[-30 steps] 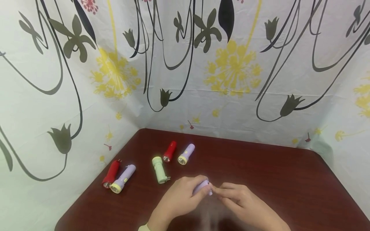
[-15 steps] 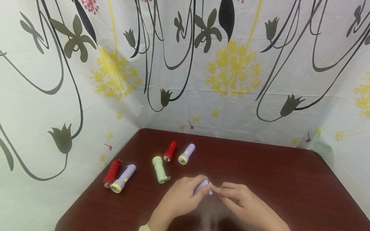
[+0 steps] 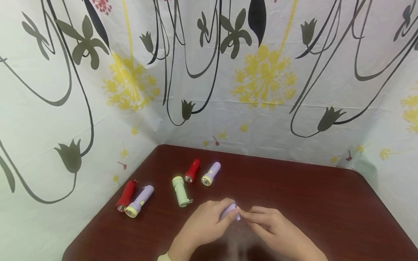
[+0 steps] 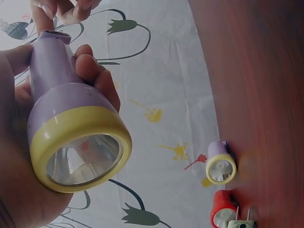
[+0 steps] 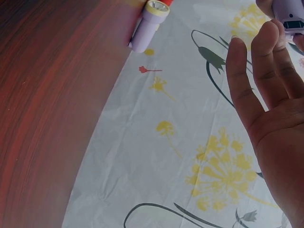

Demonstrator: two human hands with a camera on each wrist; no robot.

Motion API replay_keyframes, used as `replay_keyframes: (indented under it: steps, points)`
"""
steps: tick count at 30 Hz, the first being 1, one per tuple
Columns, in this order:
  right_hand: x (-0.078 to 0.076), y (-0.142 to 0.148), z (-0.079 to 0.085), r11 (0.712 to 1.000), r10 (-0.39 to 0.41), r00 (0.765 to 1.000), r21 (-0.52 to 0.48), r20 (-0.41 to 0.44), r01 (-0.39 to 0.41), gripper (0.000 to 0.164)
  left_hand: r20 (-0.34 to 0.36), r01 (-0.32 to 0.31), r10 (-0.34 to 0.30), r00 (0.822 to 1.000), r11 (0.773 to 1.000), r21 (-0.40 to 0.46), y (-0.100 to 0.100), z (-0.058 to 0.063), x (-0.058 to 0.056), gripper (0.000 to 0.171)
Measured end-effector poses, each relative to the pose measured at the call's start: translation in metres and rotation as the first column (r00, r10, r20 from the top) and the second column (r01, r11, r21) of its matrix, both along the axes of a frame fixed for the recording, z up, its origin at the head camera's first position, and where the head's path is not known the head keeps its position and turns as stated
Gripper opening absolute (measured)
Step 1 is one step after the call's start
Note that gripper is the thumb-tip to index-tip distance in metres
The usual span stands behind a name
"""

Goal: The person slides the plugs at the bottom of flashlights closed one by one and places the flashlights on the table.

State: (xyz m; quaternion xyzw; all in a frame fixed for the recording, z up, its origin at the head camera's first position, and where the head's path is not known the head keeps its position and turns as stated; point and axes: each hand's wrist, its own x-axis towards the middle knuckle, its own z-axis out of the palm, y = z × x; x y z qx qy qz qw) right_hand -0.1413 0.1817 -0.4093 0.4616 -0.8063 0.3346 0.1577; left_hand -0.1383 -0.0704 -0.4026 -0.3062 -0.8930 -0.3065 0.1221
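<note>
Head view, left to right, on the dark red-brown table [image 3: 310, 203]: a red flashlight [image 3: 126, 195] lies at far left, plug prongs at its far end; just beside it lies a lavender flashlight with a yellow rim [image 3: 142, 199], and whether the two touch cannot be told. Next, a pale green flashlight [image 3: 181, 192], prongs toward the hands. Behind it, a second red flashlight [image 3: 192, 170], then a second lavender flashlight [image 3: 212, 173], apart, both lens toward the person. At centre, the left hand [image 3: 207, 223] has its fingers curled round the held lavender flashlight [image 4: 71, 92], clamped on the body above the table; the left wrist view shows its yellow rim and clear lens. The right hand [image 3: 274, 224] has its fingers extended, slightly bent, gripping nothing; one fingertip meets the flashlight's tail end, beside a dark slot.
</note>
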Motion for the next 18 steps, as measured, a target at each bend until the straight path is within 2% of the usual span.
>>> replay_keyframes:
  steps: [5,9,14,18]
  points:
    - [0.0012,-0.0007,0.0009,0.999,-0.031,0.999,0.022,0.019,0.030,0.044,0.009,-0.005,0.005,1.000,1.000,-0.003,0.0003,-0.0005,-0.0001,0.033]
    - [0.0010,-0.0011,0.0004,1.000,-0.023,0.999,0.016,0.022,0.023,0.045,0.018,-0.006,0.007,1.000,1.000,-0.006,0.0008,-0.0018,-0.0004,0.033]
    - [-0.0012,-0.0002,-0.0016,1.000,0.004,1.000,-0.006,-0.010,-0.004,0.047,0.027,0.002,-0.002,1.000,1.000,0.004,0.0016,-0.0029,-0.0005,0.031]
    - [-0.0032,0.0013,-0.0011,1.000,-0.009,0.999,-0.005,-0.036,0.009,0.051,0.025,-0.013,0.013,1.000,1.000,0.017,0.0032,-0.0040,0.0002,0.031]
